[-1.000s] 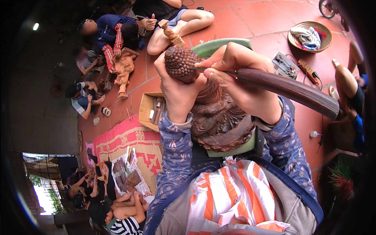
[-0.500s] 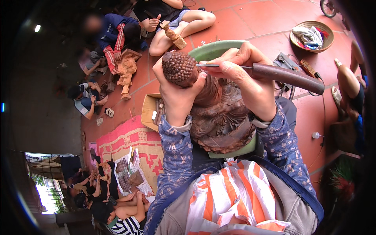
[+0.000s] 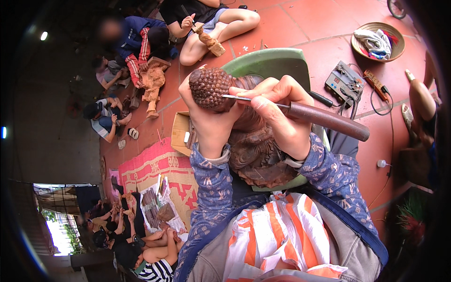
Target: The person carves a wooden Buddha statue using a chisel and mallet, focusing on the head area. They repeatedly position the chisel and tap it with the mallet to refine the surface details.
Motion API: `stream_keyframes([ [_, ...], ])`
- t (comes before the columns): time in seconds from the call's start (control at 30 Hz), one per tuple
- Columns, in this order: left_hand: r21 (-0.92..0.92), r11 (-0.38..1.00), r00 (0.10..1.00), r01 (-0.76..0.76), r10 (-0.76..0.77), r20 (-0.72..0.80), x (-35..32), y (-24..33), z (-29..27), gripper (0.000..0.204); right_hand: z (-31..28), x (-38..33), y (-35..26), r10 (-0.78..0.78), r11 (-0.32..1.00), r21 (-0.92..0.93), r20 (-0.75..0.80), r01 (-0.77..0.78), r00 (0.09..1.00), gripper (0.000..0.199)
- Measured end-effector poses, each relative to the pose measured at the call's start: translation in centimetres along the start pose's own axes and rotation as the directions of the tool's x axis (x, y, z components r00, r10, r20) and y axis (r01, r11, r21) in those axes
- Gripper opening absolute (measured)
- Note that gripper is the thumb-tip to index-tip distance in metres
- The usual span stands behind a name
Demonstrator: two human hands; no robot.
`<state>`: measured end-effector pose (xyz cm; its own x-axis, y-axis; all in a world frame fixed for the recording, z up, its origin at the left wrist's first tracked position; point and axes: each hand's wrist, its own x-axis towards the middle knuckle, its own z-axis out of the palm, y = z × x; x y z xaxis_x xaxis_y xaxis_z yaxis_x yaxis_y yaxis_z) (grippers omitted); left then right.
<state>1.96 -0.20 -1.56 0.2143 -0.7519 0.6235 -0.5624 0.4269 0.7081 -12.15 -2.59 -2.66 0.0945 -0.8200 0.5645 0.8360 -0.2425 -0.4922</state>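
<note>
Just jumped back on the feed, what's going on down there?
The person's left hand is wrapped around the knobbed head of a dark carved statue. The right hand grips a thin-bladed tool by its blade and the front of its brown handle, with the tip at the head. A green plastic piece shows behind and below the statue. Beyond, a co-worker's hands are on a paler carving.

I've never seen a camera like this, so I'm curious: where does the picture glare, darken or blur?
Head view: dark, rounded borders; glare at the lower-left opening; dimness over the left wall; a blurred patch over one person, upper left; carved head and right hand fairly sharp.
</note>
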Motion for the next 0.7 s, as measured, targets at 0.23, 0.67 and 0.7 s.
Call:
stream_keyframes([
  [0.23, 0.026, 1.000, 1.000, -0.008, 0.008, 0.006, -0.28, -0.30, -0.11, 0.088, 0.29, -0.49, 0.19, -0.024, 1.000, 0.006, -0.043, 0.025, 0.999, 0.009],
  [0.67, -0.065, 0.997, 0.999, 0.032, -0.031, 0.010, 0.02, 0.36, 0.34, 0.087, 0.81, -0.74, -0.26, -0.188, 0.948, -0.260, 0.001, 0.182, 0.982, 0.013],
  [0.7, -0.044, 0.999, 0.999, -0.013, 0.014, 0.034, 0.01, 0.00, 0.15, 0.086, 0.87, -0.73, -0.13, -0.221, 0.940, -0.262, 0.017, 0.218, 0.975, 0.013],
])
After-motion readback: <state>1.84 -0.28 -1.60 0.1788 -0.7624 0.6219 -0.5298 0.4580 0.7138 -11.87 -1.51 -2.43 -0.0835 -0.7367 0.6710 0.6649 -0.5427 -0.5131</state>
